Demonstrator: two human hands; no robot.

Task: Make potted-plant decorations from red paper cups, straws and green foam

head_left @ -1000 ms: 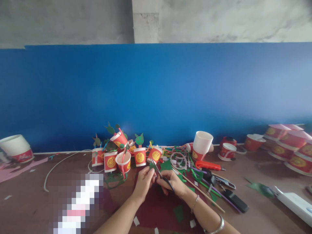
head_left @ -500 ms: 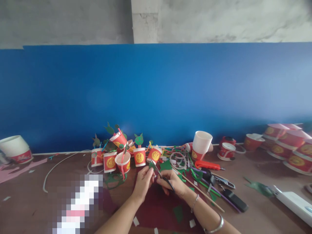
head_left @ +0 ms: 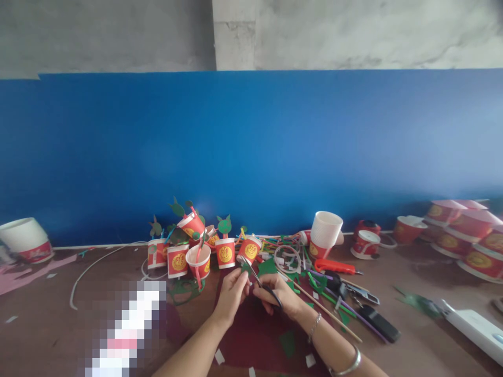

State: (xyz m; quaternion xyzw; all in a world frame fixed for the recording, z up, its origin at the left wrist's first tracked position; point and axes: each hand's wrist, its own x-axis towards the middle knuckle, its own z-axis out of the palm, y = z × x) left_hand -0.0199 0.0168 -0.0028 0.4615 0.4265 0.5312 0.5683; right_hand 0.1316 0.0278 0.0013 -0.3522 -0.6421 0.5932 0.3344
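Observation:
Between its thumb and fingers, my left hand point(head_left: 231, 294) pinches a small piece of green paper point(head_left: 245, 267). A pair of scissors point(head_left: 272, 295) with dark handles is in my right hand point(head_left: 281, 294), its blades reaching up and left beside the green paper. Whether the blades touch the paper I cannot tell. Both hands are over a dark red mat point(head_left: 259, 340). Just beyond them, a red paper cup point(head_left: 249, 250) with a yellow emblem leans by another cup point(head_left: 225, 253) that has a green cut-out figure point(head_left: 224, 225) above it.
More decorated cups point(head_left: 177, 261) cluster at the left. A white cup stack point(head_left: 327, 230), an orange utility knife point(head_left: 335, 266), a wooden stick point(head_left: 326, 309) and keys with a black fob point(head_left: 379, 322) lie to the right. Green scraps point(head_left: 287, 343) dot the mat. Behind stands a blue wall point(head_left: 251, 152).
Almost nothing differs. Both hands, the scissors and the green paper stay in nearly the same place.

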